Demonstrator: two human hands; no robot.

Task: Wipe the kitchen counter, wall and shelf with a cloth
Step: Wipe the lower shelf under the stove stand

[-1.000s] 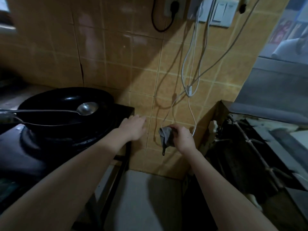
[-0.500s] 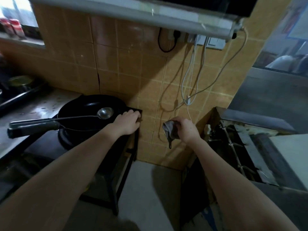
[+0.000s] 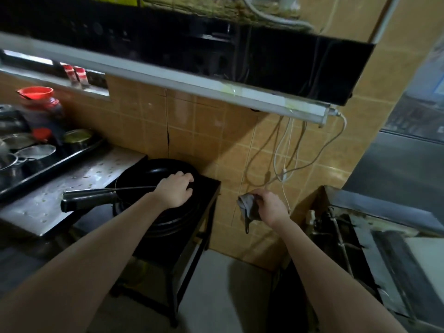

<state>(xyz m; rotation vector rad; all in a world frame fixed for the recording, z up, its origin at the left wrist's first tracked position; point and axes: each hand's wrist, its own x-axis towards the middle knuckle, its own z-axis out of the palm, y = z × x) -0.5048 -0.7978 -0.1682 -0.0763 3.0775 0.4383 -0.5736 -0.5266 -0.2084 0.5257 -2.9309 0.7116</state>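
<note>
My right hand [image 3: 271,207] grips a bunched grey cloth [image 3: 248,207] close to the orange tiled wall [image 3: 204,131], low down between the stove stand and the right-hand unit. My left hand [image 3: 176,191] lies palm down on the right rim of a black wok [image 3: 149,179], covering the bowl of a ladle whose thin handle [image 3: 134,188] runs left. The steel counter [image 3: 79,179], speckled with drops, stretches left of the wok. High on the left wall, a ledge [image 3: 79,88] carries two red-capped jars.
A black range hood [image 3: 216,51] hangs overhead, close to my head. White and grey cables [image 3: 288,152] dangle down the wall above the cloth. A dark tray [image 3: 55,162] with pots and bowls, plus a red-lidded jar [image 3: 38,109], sits far left. A cluttered metal unit [image 3: 374,234] stands right.
The view has tilted upward, bringing the range hood, tray and jars into sight. My left hand slid from the stove corner onto the wok's rim. My right hand still holds the cloth by the wall.
</note>
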